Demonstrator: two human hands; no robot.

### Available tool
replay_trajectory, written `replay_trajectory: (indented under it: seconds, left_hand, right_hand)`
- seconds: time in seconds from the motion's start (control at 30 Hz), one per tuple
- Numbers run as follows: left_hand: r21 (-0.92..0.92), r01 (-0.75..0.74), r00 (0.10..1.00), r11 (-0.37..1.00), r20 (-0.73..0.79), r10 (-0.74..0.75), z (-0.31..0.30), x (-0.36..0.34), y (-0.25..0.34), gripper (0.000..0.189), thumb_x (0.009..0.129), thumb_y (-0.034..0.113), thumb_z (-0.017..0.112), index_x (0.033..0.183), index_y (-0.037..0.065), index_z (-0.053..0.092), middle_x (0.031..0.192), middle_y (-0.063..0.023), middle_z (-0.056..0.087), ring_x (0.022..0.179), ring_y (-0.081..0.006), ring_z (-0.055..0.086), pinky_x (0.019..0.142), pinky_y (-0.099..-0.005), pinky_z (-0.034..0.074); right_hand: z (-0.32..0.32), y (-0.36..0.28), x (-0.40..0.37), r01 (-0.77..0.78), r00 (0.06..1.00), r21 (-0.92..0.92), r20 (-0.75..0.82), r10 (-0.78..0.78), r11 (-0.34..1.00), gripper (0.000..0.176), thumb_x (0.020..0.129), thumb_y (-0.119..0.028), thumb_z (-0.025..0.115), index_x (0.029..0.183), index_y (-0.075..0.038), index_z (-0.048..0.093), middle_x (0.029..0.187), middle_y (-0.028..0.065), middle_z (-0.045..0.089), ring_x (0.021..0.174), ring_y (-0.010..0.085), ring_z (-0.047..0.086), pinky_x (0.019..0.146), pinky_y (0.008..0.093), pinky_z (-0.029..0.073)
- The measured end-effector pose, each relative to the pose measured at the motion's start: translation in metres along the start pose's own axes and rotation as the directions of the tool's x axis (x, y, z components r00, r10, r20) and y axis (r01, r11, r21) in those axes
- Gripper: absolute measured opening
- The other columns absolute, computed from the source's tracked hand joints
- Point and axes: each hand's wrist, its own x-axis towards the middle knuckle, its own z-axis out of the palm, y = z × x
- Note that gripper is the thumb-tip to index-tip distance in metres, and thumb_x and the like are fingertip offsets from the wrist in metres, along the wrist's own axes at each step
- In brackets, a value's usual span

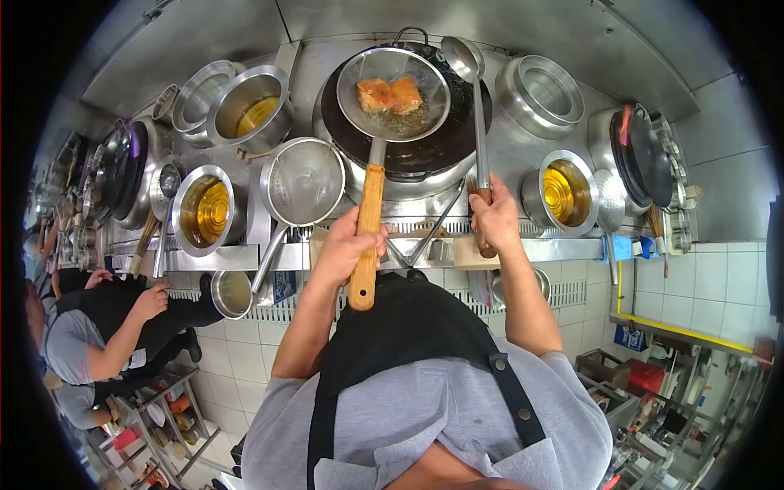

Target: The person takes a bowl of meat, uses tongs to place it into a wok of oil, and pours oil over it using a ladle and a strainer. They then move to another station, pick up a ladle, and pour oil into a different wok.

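Note:
My left hand [349, 243] is wrapped round the wooden handle of a mesh strainer [371, 237]. Two golden-brown pieces of food [389, 95] lie in the strainer's bowl, over the large dark wok [441, 151]. In my right hand [496, 216] is the handle of a long metal ladle [480, 114], whose bowl is at the wok's upper right rim. Some liquid shows beneath the food.
Pots of yellow oil stand at left [206, 211], upper left [251, 106] and right [560, 193]. A perforated strainer [303, 181] rests left of the wok. Stacked metal bowls [541, 95] sit at upper right. Another person [106, 335] works at far left.

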Motion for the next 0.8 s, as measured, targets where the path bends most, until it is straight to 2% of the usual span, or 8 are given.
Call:
replay_trajectory:
  seconds: [0.2,0.27,0.3,0.37,0.47,0.53,0.63,0.8]
  left_hand:
    - [0.212,-0.076,0.988,0.974,-0.113,0.101,-0.001,0.003,-0.010,0.046,0.086,-0.007,0.058,0.131,-0.002,0.049,0.093,-0.0069,0.060,0.069,-0.0134,0.061,0.060,-0.0287,0.052]
    - [0.285,-0.085,0.983,0.955,-0.131,0.127,-0.003,0.006,-0.015,0.045,0.086,-0.008,0.057,0.130,-0.002,0.049,0.092,-0.0070,0.060,0.069,-0.0135,0.061,0.060,-0.0287,0.051]
    - [0.285,-0.124,0.978,0.950,-0.130,0.166,-0.003,0.008,-0.018,0.048,0.084,-0.008,0.057,0.131,0.000,0.049,0.093,-0.0066,0.060,0.069,-0.0134,0.061,0.058,-0.0293,0.052]
    - [0.286,-0.163,0.970,0.944,-0.131,0.207,-0.005,0.011,-0.023,0.051,0.083,-0.008,0.057,0.132,0.001,0.049,0.094,-0.0062,0.060,0.069,-0.0132,0.061,0.055,-0.0299,0.053]
    - [0.305,-0.167,0.969,0.938,-0.127,0.214,-0.003,0.011,-0.021,0.050,0.083,-0.008,0.058,0.131,0.001,0.050,0.095,-0.0062,0.060,0.069,-0.0137,0.061,0.056,-0.0304,0.053]
    - [0.235,-0.061,0.977,0.970,-0.184,0.106,0.003,0.008,-0.014,0.039,0.084,-0.006,0.059,0.122,-0.001,0.052,0.091,-0.0069,0.060,0.068,-0.0135,0.061,0.058,-0.0292,0.051]
    - [0.121,0.021,0.986,0.992,-0.166,-0.001,0.007,0.009,-0.008,0.040,0.085,-0.001,0.062,0.124,0.000,0.053,0.094,-0.0073,0.061,0.069,-0.0137,0.061,0.057,-0.0292,0.052]
    - [-0.023,-0.009,0.998,1.000,-0.063,0.007,0.004,0.016,-0.018,0.044,0.086,0.003,0.063,0.128,-0.001,0.052,0.098,-0.0072,0.063,0.071,-0.0127,0.061,0.056,-0.0276,0.053]
  right_hand:
    - [-0.009,0.033,0.001,-0.082,0.994,0.037,0.071,0.079,0.996,0.040,0.095,-0.008,0.060,0.132,0.005,0.053,0.076,0.0050,0.058,0.052,0.0127,0.056,0.049,0.0290,0.046]
    - [-0.012,0.029,-0.001,-0.274,0.951,0.381,0.245,0.190,0.883,0.029,0.098,-0.014,0.059,0.123,0.001,0.056,0.078,0.0046,0.058,0.052,0.0135,0.054,0.048,0.0293,0.045]
    - [-0.015,0.025,-0.002,-0.274,0.951,0.384,0.245,0.189,0.881,0.029,0.098,-0.014,0.059,0.123,0.001,0.056,0.078,0.0046,0.058,0.052,0.0135,0.054,0.048,0.0293,0.045]
    - [-0.020,0.012,-0.008,-0.459,0.881,0.703,0.437,0.180,0.542,0.024,0.099,-0.019,0.059,0.118,-0.004,0.056,0.080,0.0040,0.058,0.054,0.0134,0.053,0.047,0.0285,0.042]
    - [-0.022,0.003,-0.015,-0.450,0.884,0.707,0.441,0.156,0.545,0.029,0.100,-0.021,0.060,0.122,-0.004,0.055,0.082,0.0033,0.058,0.056,0.0132,0.053,0.047,0.0276,0.041]
    - [-0.025,-0.004,-0.020,-0.443,0.886,0.716,0.442,0.140,0.540,0.029,0.100,-0.021,0.059,0.123,-0.004,0.055,0.083,0.0033,0.058,0.056,0.0131,0.053,0.047,0.0274,0.041]
    - [-0.029,-0.015,-0.024,-0.443,0.884,0.702,0.447,0.138,0.558,0.030,0.100,-0.021,0.059,0.124,-0.004,0.055,0.083,0.0034,0.057,0.056,0.0129,0.053,0.046,0.0272,0.040]
    - [-0.031,-0.023,-0.018,-0.405,0.896,0.699,0.433,0.102,0.590,0.033,0.099,-0.020,0.060,0.127,-0.003,0.054,0.084,0.0035,0.057,0.054,0.0125,0.053,0.044,0.0271,0.039]
